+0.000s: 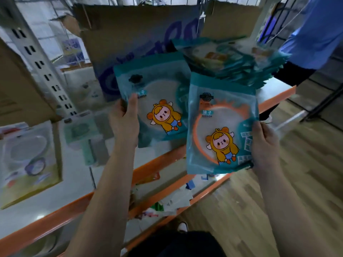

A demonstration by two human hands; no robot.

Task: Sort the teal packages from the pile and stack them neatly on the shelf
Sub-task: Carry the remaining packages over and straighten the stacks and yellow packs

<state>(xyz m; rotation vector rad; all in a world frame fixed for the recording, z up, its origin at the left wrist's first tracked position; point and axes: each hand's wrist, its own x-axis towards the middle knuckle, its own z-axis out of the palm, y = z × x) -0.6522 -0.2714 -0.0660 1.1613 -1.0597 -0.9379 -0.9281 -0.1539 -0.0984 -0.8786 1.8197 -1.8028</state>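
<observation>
My left hand (124,117) grips the left edge of a teal package (157,95) with a yellow cartoon figure, held over the shelf (74,182). In my right hand (264,143) is a second teal package (220,127), gripped at its lower right corner; it has an orange ring and the same figure and hangs past the shelf's orange front edge. A stack of several teal packages (241,62) lies on the shelf behind them, at the right.
A cardboard box (130,39) with blue print stands at the back of the shelf. Other packaged goods, a yellow one (27,158) and a green one (83,134), lie at the left. A person in a blue top (315,34) stands at the right. A lower shelf (167,201) holds loose items.
</observation>
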